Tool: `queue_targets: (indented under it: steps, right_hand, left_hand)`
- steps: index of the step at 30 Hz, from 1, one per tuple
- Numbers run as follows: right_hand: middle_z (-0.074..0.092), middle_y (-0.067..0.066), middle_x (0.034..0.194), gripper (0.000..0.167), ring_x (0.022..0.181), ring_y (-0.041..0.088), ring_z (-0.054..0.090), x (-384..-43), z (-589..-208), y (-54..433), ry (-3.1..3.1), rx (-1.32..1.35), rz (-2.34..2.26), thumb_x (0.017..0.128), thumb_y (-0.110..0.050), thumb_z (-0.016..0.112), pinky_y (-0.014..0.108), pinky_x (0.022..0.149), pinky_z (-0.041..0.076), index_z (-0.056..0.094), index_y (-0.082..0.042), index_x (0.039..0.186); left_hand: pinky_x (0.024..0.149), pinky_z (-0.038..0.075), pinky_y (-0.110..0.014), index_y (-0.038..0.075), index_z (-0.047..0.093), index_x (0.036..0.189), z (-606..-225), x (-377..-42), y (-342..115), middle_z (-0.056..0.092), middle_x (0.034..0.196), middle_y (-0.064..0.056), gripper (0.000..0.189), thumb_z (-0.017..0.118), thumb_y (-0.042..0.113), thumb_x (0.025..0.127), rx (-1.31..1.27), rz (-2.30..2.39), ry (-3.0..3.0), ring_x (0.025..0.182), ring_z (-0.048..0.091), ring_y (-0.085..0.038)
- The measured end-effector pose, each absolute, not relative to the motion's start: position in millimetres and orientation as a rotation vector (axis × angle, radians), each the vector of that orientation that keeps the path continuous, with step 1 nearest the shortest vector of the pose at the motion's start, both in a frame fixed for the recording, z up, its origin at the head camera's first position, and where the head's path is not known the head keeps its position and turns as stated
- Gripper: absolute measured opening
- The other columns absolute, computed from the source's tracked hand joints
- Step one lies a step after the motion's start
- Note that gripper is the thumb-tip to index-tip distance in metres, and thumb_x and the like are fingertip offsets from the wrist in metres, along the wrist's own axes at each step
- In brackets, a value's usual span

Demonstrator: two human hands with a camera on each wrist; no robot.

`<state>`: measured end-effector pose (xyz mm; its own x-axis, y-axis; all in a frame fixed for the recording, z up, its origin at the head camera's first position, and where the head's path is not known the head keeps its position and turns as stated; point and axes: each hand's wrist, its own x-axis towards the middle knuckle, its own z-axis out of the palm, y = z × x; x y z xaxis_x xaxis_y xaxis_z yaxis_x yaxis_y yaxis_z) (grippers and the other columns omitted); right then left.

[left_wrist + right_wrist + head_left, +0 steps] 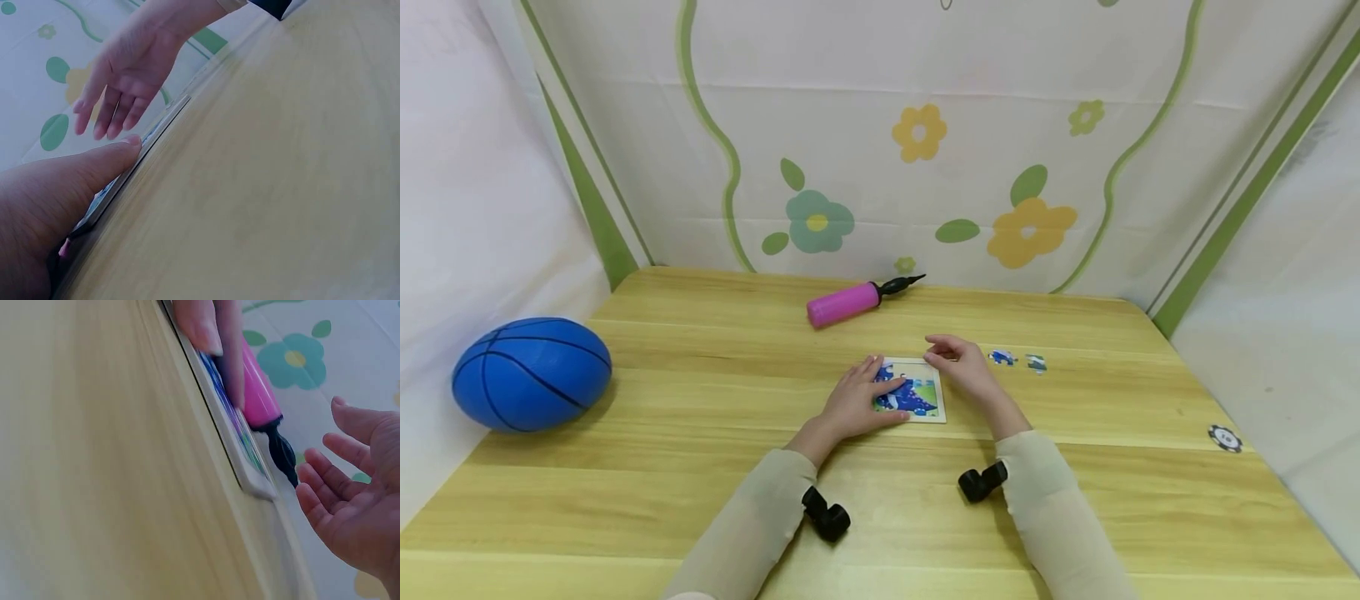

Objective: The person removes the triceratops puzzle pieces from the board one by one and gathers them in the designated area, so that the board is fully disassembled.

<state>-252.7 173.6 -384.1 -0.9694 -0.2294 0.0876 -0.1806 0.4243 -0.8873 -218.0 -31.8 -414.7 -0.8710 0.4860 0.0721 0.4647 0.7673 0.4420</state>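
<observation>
A jigsaw puzzle in a white frame [928, 400] lies on the table, with blue, purple and green pieces fitted in its lower part and a pale bare patch toward the top right. My left hand [855, 398] rests on its left side, fingers spread over the pieces and thumb along the near edge. Beside the frame's top right corner is my right hand [964, 367], its fingers loosely bent. Nothing shows between those fingers in the right wrist view, where the hand [359, 487] hangs above the tabletop. Two loose puzzle pieces [1002, 357] lie to its right.
A pink hand pump [844, 305] with a black nozzle lies behind the puzzle. At the far left sits a blue ball [532, 375] with black lines. A poker chip [1225, 438] lies near the table's right edge. Patterned curtains [865, 125] enclose the table.
</observation>
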Motion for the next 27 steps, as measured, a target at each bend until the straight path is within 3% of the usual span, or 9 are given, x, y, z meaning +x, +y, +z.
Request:
queue_targets:
  steps: [18, 27]
  right_hand:
    - [0.058, 0.006, 0.093, 0.026, 0.083, 0.019, 0.052, -246, -407, 153, 2.624, -0.325, -1.567, 0.083, -0.011, 0.059, 0.03, 0.073, 0.043, 0.059, -0.002, 0.107]
    - [0.057, 0.006, 0.092, 0.025, 0.082, 0.018, 0.051, -246, -408, 153, 2.649, -0.344, -1.551, 0.082, -0.011, 0.06, 0.03, 0.072, 0.043, 0.06, -0.003, 0.105]
  left_hand:
    - [0.102, 0.006, -0.039, 0.024, 0.045, 0.127, -410, -215, -32, 0.014, 0.141, -0.015, 0.062, 0.053, 0.057, 0.075, 0.779, 0.785, 2.898, 0.128, 0.005, -0.026]
    - [0.1, 0.011, -0.043, 0.022, 0.042, 0.129, -412, -216, -55, 0.013, 0.141, -0.014, 0.066, 0.055, 0.056, 0.074, 0.674, 0.912, 2.898, 0.128, 0.007, -0.027]
